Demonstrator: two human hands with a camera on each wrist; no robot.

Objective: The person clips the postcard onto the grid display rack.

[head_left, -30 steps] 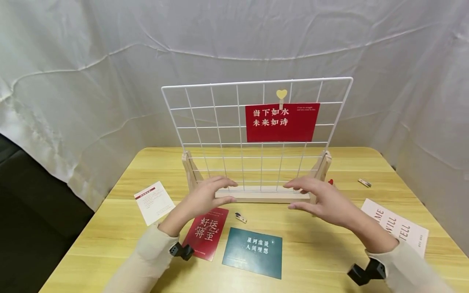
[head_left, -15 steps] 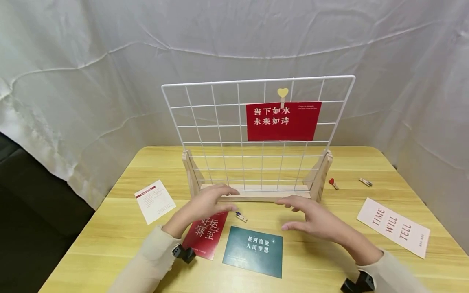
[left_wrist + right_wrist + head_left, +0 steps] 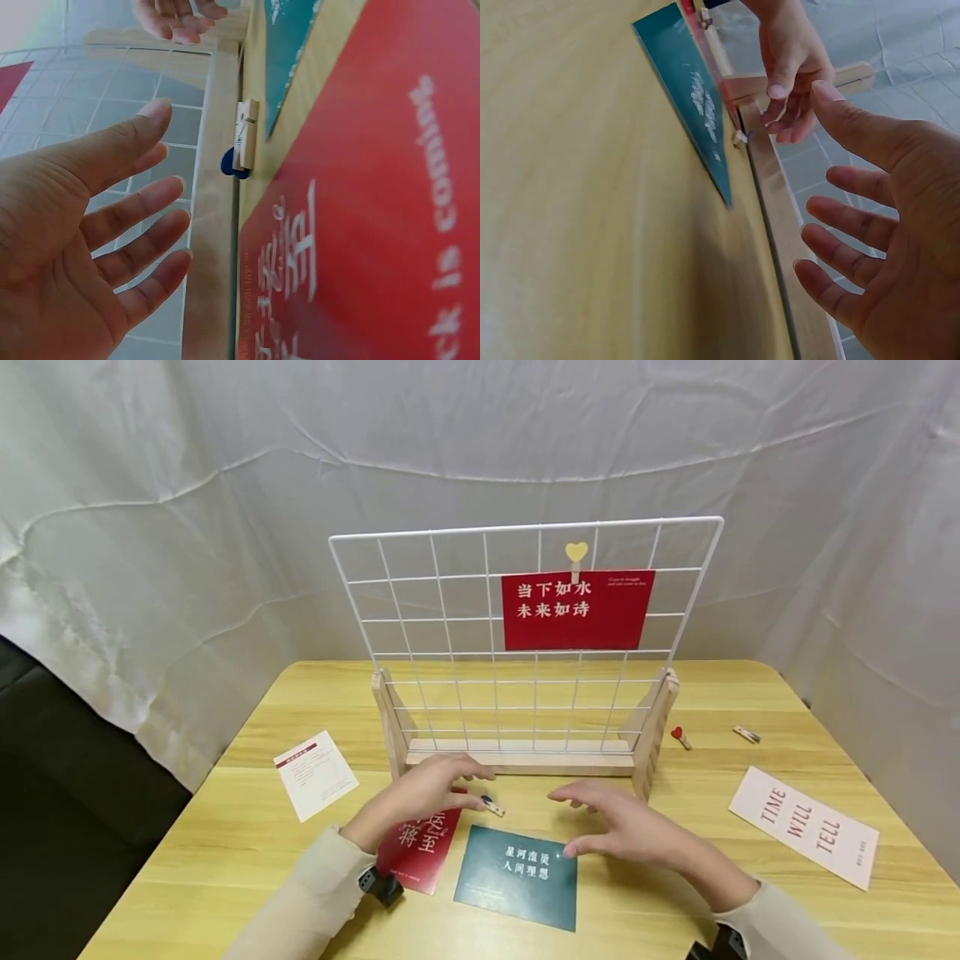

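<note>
My left hand (image 3: pixel 431 793), fingers loosely bent and holding nothing, hovers over the upper part of a red card (image 3: pixel 422 852) with white lettering. Just past its thumb lies a small wooden clothespin (image 3: pixel 492 807) with a dark blue heart; the left wrist view shows that clothespin (image 3: pixel 245 135) beside the red card's edge. My right hand (image 3: pixel 622 827) hangs in the air with thumb and fingers apart, also holding nothing. Its thumb tip overlaps the upper right corner of a teal card (image 3: pixel 517 877) in the head view. Both palms face each other.
A white wire grid (image 3: pixel 450 635) stands in a wooden base (image 3: pixel 525 764) behind the hands. On it, a yellow heart clothespin (image 3: pixel 576 556) holds a red card (image 3: pixel 577 627). A white card (image 3: pixel 317 777) lies left; a pink card (image 3: pixel 806 827), red heart clothespin (image 3: pixel 680 737) and another clothespin (image 3: pixel 746 734) lie right.
My right hand has come down and left, from before the grid base to the teal card's corner. My left hand has sunk slightly toward the blue heart clothespin. The cards have stayed put.
</note>
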